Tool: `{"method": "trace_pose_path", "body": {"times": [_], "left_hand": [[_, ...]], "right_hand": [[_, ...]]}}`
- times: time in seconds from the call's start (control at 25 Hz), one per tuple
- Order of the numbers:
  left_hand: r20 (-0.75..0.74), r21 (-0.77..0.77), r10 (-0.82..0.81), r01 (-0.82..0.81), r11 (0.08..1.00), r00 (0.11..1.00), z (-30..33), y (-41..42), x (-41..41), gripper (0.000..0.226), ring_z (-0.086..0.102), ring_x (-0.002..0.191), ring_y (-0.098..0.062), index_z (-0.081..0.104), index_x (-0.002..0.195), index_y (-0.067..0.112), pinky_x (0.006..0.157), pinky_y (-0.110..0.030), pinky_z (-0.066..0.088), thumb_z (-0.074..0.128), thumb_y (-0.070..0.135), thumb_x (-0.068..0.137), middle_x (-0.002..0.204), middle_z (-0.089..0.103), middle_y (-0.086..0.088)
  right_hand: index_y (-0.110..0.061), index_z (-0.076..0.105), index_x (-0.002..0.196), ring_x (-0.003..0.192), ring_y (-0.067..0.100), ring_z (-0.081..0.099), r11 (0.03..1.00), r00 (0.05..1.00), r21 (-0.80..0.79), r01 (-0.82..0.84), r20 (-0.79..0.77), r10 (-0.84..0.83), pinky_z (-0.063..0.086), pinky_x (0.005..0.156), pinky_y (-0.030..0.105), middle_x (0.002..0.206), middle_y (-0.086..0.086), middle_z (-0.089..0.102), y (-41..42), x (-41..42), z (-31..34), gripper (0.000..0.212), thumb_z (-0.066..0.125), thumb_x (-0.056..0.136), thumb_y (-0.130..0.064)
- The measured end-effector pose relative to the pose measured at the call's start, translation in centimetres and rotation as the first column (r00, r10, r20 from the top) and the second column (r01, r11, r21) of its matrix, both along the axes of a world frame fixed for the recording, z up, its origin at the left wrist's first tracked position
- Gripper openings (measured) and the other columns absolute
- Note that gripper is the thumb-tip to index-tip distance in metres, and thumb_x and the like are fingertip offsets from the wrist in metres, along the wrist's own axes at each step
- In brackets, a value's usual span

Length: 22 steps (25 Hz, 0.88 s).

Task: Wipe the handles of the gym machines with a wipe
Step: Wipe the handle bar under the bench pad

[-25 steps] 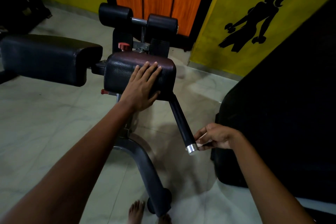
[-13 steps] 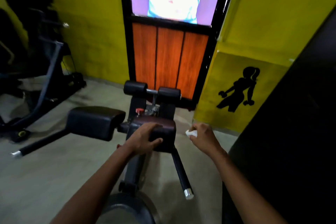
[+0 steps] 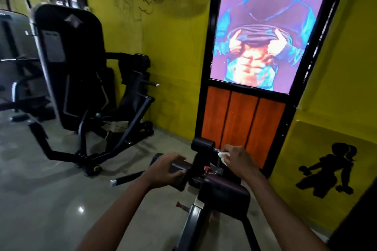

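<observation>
A large black weight machine (image 3: 81,79) stands well apart on the left by the yellow wall, and the hyperextension bench (image 3: 222,191) sits just in front of the person. The left hand (image 3: 163,171) has its grip curled round the bench's left pad (image 3: 177,167). The right hand (image 3: 237,159) pinches the white wipe (image 3: 223,157) near the roller bar (image 3: 217,150), the black side handle (image 3: 127,178) jutting out left.

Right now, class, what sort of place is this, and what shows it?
Most likely a gym: a large black weight machine stands by the yellow wall, a padded bench machine is in front, and a dumbbell-lifter silhouette is painted on the wall.
</observation>
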<state>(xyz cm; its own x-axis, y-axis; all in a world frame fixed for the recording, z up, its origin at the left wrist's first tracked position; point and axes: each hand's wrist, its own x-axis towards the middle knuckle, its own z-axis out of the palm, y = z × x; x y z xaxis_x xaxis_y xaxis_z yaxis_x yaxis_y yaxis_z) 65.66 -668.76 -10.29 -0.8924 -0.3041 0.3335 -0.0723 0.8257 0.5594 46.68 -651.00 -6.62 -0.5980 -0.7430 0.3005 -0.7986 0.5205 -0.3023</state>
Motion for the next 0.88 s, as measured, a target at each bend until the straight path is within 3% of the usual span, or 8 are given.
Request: {"method": "trace_pose_path", "body": {"times": [0.12, 0.24, 0.4, 0.48, 0.6, 0.88], "left_hand": [[0.022, -0.007, 0.044, -0.044, 0.999, 0.999, 0.3, -4.2, 4.5, 0.037, 0.053, 0.104, -0.007, 0.058, 0.12, 0.017, 0.087, -0.011, 0.039, 0.065, 0.029, 0.086, 0.111, 0.057, 0.007], [0.047, -0.006, 0.052, -0.051, 0.999, 0.998, 0.4, -9.0, 8.7, 0.041, 0.049, 0.117, -0.008, 0.055, 0.125, 0.018, 0.095, -0.018, 0.037, 0.065, 0.031, 0.087, 0.124, 0.056, 0.003], [0.069, -0.01, 0.047, -0.046, 0.999, 0.997, 0.4, -15.8, 13.3, 0.057, 0.048, 0.122, -0.01, 0.055, 0.126, 0.017, 0.103, -0.026, 0.037, 0.058, 0.048, 0.079, 0.128, 0.056, 0.001], [0.06, -0.026, 0.046, -0.045, 0.999, 0.997, 0.5, -18.3, 14.8, 0.053, 0.047, 0.122, -0.01, 0.057, 0.126, 0.015, 0.103, -0.024, 0.035, 0.062, 0.043, 0.081, 0.127, 0.057, 0.0], [0.044, -0.01, 0.018, -0.018, 1.0, 0.999, -0.2, -22.0, 15.2, 0.045, 0.046, 0.122, -0.008, 0.056, 0.127, 0.014, 0.102, -0.019, 0.033, 0.067, 0.03, 0.087, 0.127, 0.056, 0.002], [0.082, -0.036, -0.11, 0.113, 0.993, 0.991, -3.0, -30.4, 9.9, 0.045, 0.048, 0.121, -0.006, 0.056, 0.128, 0.018, 0.096, -0.013, 0.031, 0.065, 0.035, 0.087, 0.128, 0.057, 0.005]], "right_hand": [[-0.007, 0.064, 0.098, 0.084, 0.024, 0.064, 0.999, 0.998, -0.03, -0.021, 0.056, 0.023, 0.052, 0.068, 0.035, 0.097, 0.012, 0.068, -4.5, 3.4, 0.9, 0.015, 0.055, 0.092, -0.018], [-0.009, 0.066, 0.093, 0.078, 0.022, 0.063, 0.999, 0.996, -0.039, -0.015, 0.091, 0.018, 0.051, 0.065, 0.034, 0.093, 0.01, 0.068, -9.3, 6.9, 1.1, 0.014, 0.054, 0.091, -0.015], [-0.008, 0.066, 0.087, 0.08, 0.024, 0.062, 0.999, 0.996, -0.053, 0.01, 0.094, -0.005, 0.049, 0.067, 0.034, 0.092, 0.011, 0.068, -16.2, 11.2, 0.4, 0.014, 0.053, 0.088, -0.014], [-0.009, 0.066, 0.088, 0.083, 0.024, 0.062, 0.999, 0.995, -0.035, 0.027, 0.095, -0.023, 0.05, 0.068, 0.034, 0.094, 0.008, 0.068, -18.9, 12.5, -0.3, 0.014, 0.052, 0.086, -0.013], [-0.012, 0.066, 0.092, 0.086, 0.022, 0.061, 0.999, 0.997, 0.013, 0.051, 0.06, -0.052, 0.048, 0.067, 0.032, 0.097, 0.007, 0.067, -22.0, 13.1, -1.2, 0.015, 0.053, 0.086, -0.014], [-0.011, 0.067, 0.088, 0.086, 0.023, 0.061, 0.99, 0.987, 0.006, 0.143, 0.071, -0.143, 0.052, 0.069, 0.037, 0.095, 0.008, 0.068, -28.6, 9.3, -3.8, 0.015, 0.053, 0.082, -0.012]]}}
